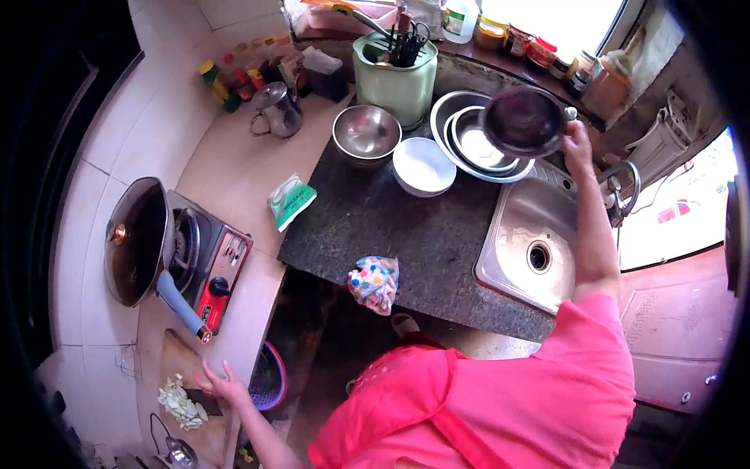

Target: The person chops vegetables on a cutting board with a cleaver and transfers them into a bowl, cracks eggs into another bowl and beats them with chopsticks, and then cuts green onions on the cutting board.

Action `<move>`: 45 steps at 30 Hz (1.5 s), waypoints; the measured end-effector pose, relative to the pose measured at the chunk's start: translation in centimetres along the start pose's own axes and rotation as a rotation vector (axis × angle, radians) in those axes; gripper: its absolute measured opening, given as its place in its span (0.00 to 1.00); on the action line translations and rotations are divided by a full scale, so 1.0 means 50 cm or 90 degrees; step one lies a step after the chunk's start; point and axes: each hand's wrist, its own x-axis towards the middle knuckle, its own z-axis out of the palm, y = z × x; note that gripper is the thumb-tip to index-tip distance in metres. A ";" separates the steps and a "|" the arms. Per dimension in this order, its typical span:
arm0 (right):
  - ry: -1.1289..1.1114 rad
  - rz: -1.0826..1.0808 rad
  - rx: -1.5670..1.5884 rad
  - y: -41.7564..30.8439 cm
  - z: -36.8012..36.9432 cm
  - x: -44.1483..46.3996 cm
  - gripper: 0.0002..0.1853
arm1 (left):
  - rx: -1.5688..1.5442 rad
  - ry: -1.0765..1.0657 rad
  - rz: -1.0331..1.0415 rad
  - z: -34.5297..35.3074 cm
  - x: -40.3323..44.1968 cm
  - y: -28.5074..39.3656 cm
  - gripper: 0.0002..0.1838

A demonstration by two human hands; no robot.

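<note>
My right hand [576,147] is raised over the sink's far side, its fingers closed on the edge of a dark round pan-like vessel [522,122]. That vessel hangs above nested metal bowls [444,129], partly covering them; its exact kind I cannot tell. My left hand [222,383] holds nothing, fingers spread, just over the edge of a wooden cutting board [178,356]. Chopped pale vegetable pieces [181,405] lie on the board, with a dark knife blade [206,402] beside them. A wok [139,242] with a blue handle rests on the red-fronted gas stove [219,273].
A metal bowl [367,133] and a white bowl [424,166] stand by a green utensil holder [395,78]. A patterned cloth [375,285] hangs at the dark counter's edge. A green-white packet [292,203], the sink [512,223], a purple basket [269,379] and seasoning jars [539,51] surround me.
</note>
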 end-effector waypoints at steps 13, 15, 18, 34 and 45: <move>-0.079 -0.098 0.242 -0.548 0.140 -0.538 0.18 | -0.630 -0.096 0.073 -0.223 -0.120 -0.034 0.23; -0.288 0.026 0.476 -0.747 0.270 -0.737 0.20 | -0.718 -0.224 0.045 -0.295 -0.159 -0.103 0.33; -0.639 0.000 0.506 -0.991 0.366 -0.967 0.09 | -0.935 -0.373 -0.189 -0.336 -0.232 -0.203 0.34; -0.636 -0.596 0.157 -1.106 0.708 -1.195 0.19 | -0.929 0.166 -0.903 -0.224 -0.170 -0.802 0.12; -0.971 -0.461 -0.026 -1.167 0.779 -1.202 0.30 | -0.583 0.066 -0.923 0.033 0.017 -0.950 0.21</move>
